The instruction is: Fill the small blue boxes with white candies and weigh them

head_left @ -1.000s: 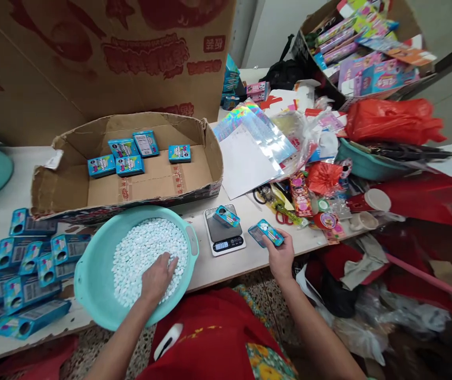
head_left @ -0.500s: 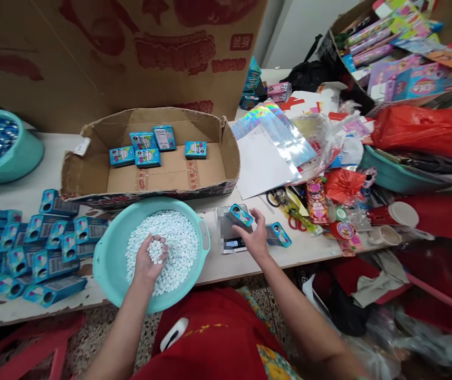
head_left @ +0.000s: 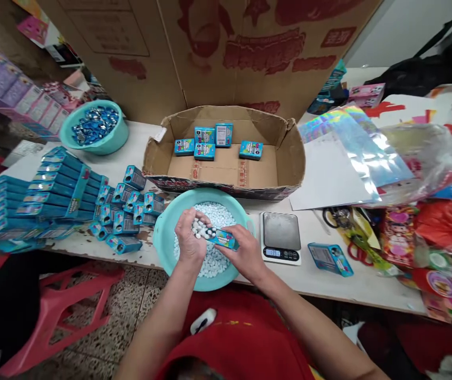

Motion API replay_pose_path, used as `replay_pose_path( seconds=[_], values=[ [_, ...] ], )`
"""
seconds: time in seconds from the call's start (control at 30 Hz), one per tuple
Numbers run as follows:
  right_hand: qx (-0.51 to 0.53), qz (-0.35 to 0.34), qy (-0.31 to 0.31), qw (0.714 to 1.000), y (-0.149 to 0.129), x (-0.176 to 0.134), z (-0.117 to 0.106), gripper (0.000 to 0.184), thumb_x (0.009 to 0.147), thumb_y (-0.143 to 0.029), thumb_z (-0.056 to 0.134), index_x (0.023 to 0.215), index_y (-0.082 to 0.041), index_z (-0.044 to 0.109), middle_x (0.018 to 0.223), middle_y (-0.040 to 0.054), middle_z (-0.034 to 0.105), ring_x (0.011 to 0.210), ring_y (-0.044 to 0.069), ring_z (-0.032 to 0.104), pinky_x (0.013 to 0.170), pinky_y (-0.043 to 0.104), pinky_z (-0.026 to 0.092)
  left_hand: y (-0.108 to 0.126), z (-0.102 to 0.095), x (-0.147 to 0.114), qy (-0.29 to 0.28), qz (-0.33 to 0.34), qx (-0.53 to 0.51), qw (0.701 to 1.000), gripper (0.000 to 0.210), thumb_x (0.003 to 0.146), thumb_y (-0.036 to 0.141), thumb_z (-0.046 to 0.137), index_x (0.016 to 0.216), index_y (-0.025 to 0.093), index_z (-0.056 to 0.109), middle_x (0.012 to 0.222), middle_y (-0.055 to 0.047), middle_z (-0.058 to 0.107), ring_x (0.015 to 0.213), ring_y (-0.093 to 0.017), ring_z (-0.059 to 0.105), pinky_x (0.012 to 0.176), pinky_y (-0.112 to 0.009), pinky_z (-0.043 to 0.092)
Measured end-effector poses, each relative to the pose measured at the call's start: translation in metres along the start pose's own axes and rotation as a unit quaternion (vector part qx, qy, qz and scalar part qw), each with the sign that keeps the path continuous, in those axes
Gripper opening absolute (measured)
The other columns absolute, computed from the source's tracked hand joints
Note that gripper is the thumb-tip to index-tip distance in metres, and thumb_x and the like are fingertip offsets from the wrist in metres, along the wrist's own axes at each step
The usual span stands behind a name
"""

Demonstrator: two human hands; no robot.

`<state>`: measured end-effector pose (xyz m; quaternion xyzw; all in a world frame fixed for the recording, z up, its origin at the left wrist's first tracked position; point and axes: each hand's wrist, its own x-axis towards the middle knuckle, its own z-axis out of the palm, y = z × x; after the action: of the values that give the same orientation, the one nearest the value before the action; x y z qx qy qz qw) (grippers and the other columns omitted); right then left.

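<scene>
My left hand point(head_left: 190, 241) is cupped around a handful of small white candies point(head_left: 200, 229) above a turquoise basin point(head_left: 161, 240). Loose white candies point(head_left: 213, 264) of the same kind lie in the basin. Between the thumb and fingers of my right hand point(head_left: 247, 254) is a small blue candy box point(head_left: 226, 239), tilted so that its end meets the candies in my left palm. To the right of the basin, a digital scale point(head_left: 281, 232) has a bare plate and a lit display. Another blue box point(head_left: 330, 258) lies right of the scale.
Behind the basin stands a low cardboard tray point(head_left: 226, 182) with several blue boxes. Stacked blue boxes point(head_left: 55, 190) and open-ended boxes point(head_left: 125, 221) fill the left side. Farther back is a bowl point(head_left: 109, 145) of blue wrapped pieces. Scissors point(head_left: 358, 253) and packaging lie at right.
My right hand has brought the blue box from the scale leftward over the basin, up to my left hand. My left hand has risen with its candies. The view has swung left.
</scene>
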<state>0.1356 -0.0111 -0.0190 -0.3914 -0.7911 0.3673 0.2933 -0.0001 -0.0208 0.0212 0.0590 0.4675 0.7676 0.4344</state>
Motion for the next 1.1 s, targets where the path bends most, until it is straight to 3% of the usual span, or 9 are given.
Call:
replay_pose_path(
  seconds=[0.13, 0.27, 0.5, 0.6, 0.8, 0.9, 0.97, 1.03, 1.1],
  values=[
    [-0.003, 0.005, -0.007, 1.000, -0.005, 0.003, 0.009, 0.032, 0.075, -0.028, 0.074, 0.102, -0.019, 0.059, 0.094, 0.0064, 0.063, 0.089, 0.023, 0.058, 0.079, 0.035, 0.047, -0.005, -0.008, 0.005, 0.029, 0.016, 0.034, 0.999, 0.026, 0.076, 0.034, 0.064, 0.065, 0.016, 0.049, 0.058, 0.003, 0.048, 0.051, -0.009, 0.049, 0.049, -0.022, 0.041],
    [-0.021, 0.005, -0.020, 1.000, -0.005, 0.004, 0.009, 0.035, 0.073, -0.027, 0.075, 0.103, -0.019, 0.059, 0.094, 0.0059, 0.064, 0.089, 0.023, 0.058, 0.079, 0.035, 0.046, -0.005, -0.009, 0.008, 0.052, 0.018, 0.062, 0.997, 0.030, 0.074, 0.038, 0.068, 0.066, 0.016, 0.048, 0.058, 0.004, 0.046, 0.046, -0.006, 0.042, 0.039, -0.018, 0.031],
    [-0.056, -0.003, -0.022, 0.998, -0.004, 0.003, 0.006, 0.034, 0.072, -0.024, 0.076, 0.102, -0.019, 0.059, 0.094, 0.0058, 0.064, 0.089, 0.025, 0.057, 0.077, 0.036, 0.044, -0.017, -0.005, 0.003, 0.032, 0.049, 0.132, 0.990, 0.034, 0.081, 0.041, 0.061, 0.063, 0.016, 0.046, 0.055, 0.003, 0.045, 0.048, -0.006, 0.044, 0.044, -0.018, 0.035],
    [-0.053, 0.009, -0.016, 0.998, -0.001, 0.003, 0.004, 0.034, 0.071, -0.023, 0.076, 0.101, -0.020, 0.060, 0.093, 0.0058, 0.064, 0.088, 0.025, 0.057, 0.077, 0.036, 0.044, -0.021, -0.001, 0.003, 0.039, 0.046, 0.129, 0.990, 0.034, 0.080, 0.041, 0.062, 0.064, 0.016, 0.045, 0.055, 0.004, 0.043, 0.045, -0.006, 0.040, 0.038, -0.018, 0.028],
    [0.017, 0.038, 0.005, 0.999, 0.006, 0.000, -0.005, 0.034, 0.071, -0.025, 0.077, 0.100, -0.019, 0.061, 0.093, 0.0062, 0.063, 0.089, 0.024, 0.058, 0.078, 0.035, 0.047, -0.014, 0.006, 0.011, 0.031, -0.007, 0.109, 0.994, 0.036, 0.079, 0.047, 0.060, 0.065, 0.017, 0.044, 0.055, 0.005, 0.039, 0.042, -0.006, 0.037, 0.037, -0.020, 0.025],
    [0.099, 0.069, 0.032, 0.992, 0.011, -0.011, -0.023, 0.035, 0.072, -0.031, 0.076, 0.101, -0.020, 0.061, 0.095, 0.0048, 0.063, 0.090, 0.021, 0.059, 0.079, 0.032, 0.048, -0.015, -0.012, 0.018, 0.026, -0.016, 0.180, 0.983, 0.039, 0.079, 0.054, 0.054, 0.066, 0.019, 0.044, 0.056, 0.004, 0.040, 0.043, -0.007, 0.037, 0.038, -0.020, 0.026],
    [0.127, 0.101, 0.073, 0.984, 0.020, -0.022, -0.043, 0.035, 0.072, -0.034, 0.075, 0.101, -0.021, 0.061, 0.097, 0.0039, 0.062, 0.089, 0.019, 0.060, 0.079, 0.031, 0.049, -0.022, -0.038, 0.022, -0.022, 0.002, 0.352, 0.936, 0.037, 0.075, 0.055, 0.057, 0.069, 0.019, 0.051, 0.065, -0.001, 0.051, 0.056, -0.012, 0.049, 0.045, -0.022, 0.037],
    [0.111, 0.137, 0.130, 0.976, 0.035, -0.035, -0.063, 0.034, 0.074, -0.035, 0.073, 0.102, -0.021, 0.060, 0.098, 0.0041, 0.062, 0.088, 0.019, 0.060, 0.079, 0.031, 0.049, -0.033, -0.067, 0.022, -0.112, 0.026, 0.550, 0.827, 0.033, 0.068, 0.051, 0.065, 0.080, 0.021, 0.062, 0.090, -0.007, 0.062, 0.087, -0.023, 0.057, 0.068, -0.032, 0.048],
    [0.071, 0.167, 0.181, 0.967, 0.057, -0.046, -0.080, 0.034, 0.076, -0.036, 0.071, 0.104, -0.020, 0.059, 0.099, 0.0048, 0.062, 0.089, 0.020, 0.060, 0.080, 0.032, 0.048, -0.044, -0.090, 0.018, -0.181, 0.055, 0.661, 0.726, 0.038, 0.066, 0.045, 0.067, 0.096, 0.023, 0.065, 0.112, -0.009, 0.061, 0.110, -0.031, 0.050, 0.091, -0.045, 0.042]
  ],
)
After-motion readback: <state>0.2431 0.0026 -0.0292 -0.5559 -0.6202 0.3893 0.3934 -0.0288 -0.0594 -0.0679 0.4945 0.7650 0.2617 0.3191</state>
